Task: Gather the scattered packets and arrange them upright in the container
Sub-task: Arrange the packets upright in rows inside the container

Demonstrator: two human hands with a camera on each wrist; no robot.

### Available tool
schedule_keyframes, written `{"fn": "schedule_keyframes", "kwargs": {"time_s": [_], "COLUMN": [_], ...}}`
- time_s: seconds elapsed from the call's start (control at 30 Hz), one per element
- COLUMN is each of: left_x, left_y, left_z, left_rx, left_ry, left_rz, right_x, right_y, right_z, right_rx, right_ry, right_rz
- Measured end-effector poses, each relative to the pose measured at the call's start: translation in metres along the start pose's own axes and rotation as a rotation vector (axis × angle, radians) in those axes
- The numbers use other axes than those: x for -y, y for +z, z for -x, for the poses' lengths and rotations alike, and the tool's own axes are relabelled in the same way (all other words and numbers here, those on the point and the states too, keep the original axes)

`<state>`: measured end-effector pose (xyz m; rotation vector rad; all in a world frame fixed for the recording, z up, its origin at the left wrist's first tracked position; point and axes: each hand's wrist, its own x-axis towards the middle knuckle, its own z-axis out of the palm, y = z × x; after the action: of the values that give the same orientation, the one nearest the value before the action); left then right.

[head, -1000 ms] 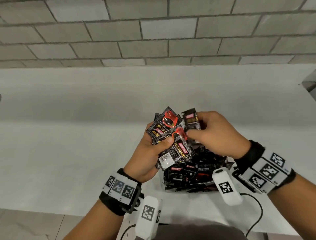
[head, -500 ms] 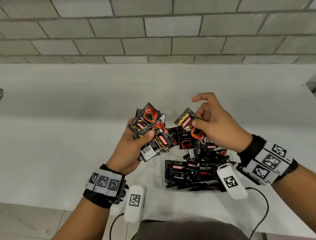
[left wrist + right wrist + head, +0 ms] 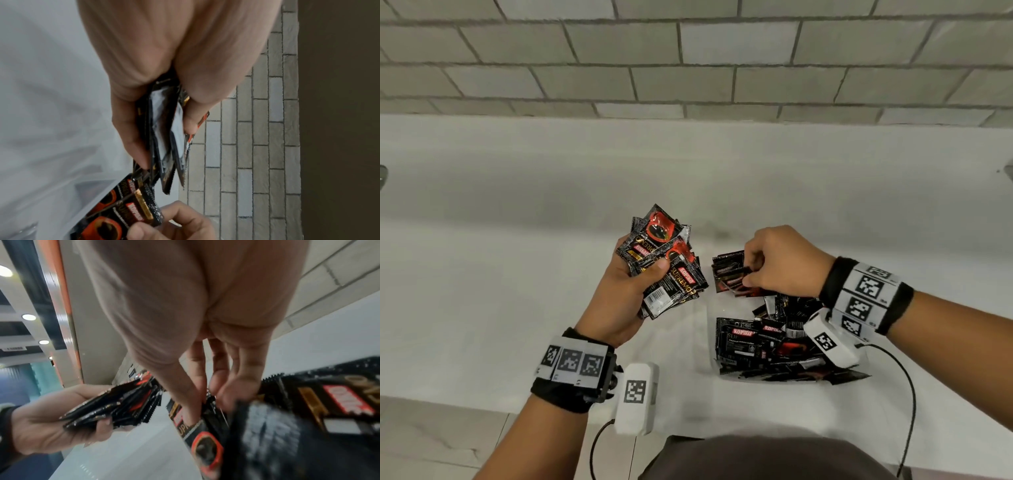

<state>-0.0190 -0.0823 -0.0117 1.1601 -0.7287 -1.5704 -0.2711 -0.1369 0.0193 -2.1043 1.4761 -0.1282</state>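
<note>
It looks like a commercial interior: a smooth white counter (image 3: 517,291) below a grey tiled wall (image 3: 688,51), round recessed ceiling lights (image 3: 28,317) (a shop, perhaps).

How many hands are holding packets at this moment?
2. The left hand grips a fanned stack above the table. The right hand pinches loose packets at the far end of the pile; how many is hidden.

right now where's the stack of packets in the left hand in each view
Head: stack of packets left of centre, fanned in the left hand.
Left wrist: centre, edge-on under the palm.
Right wrist: lower left, edge-on.
Shared landmark: grey brick wall.
</note>
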Motion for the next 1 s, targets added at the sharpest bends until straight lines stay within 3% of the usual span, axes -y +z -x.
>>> {"fn": "schedule_keyframes", "kwargs": {"time_s": [0.3, 0.6, 0.87, 1.0], "left_x": [0.006, 0.008, 0.004, -0.004], "left_y": [-0.001, 0.002, 0.002, 0.009], "left_z": [0.001, 0.0, 0.006, 0.013], "left_rx": [0.006, 0.015, 0.02, 0.092], "left_ry": [-0.017, -0.016, -0.009, -0.023], "left_rz": [-0.009, -0.013, -0.01, 0.013], "right_x": [-0.004, -0.002, 0.004, 0.011], "right_y": [0.011, 0.01, -0.037, -0.067], "right_z": [-0.017, -0.017, 0.01, 0.03], "right_rx": [-0.058, 0.022, -0.031, -0.127], "right_ry": [0.052, 0.072, 0.025, -0.047], "right_rz": [0.018, 0.349, 0.282, -0.04]}}
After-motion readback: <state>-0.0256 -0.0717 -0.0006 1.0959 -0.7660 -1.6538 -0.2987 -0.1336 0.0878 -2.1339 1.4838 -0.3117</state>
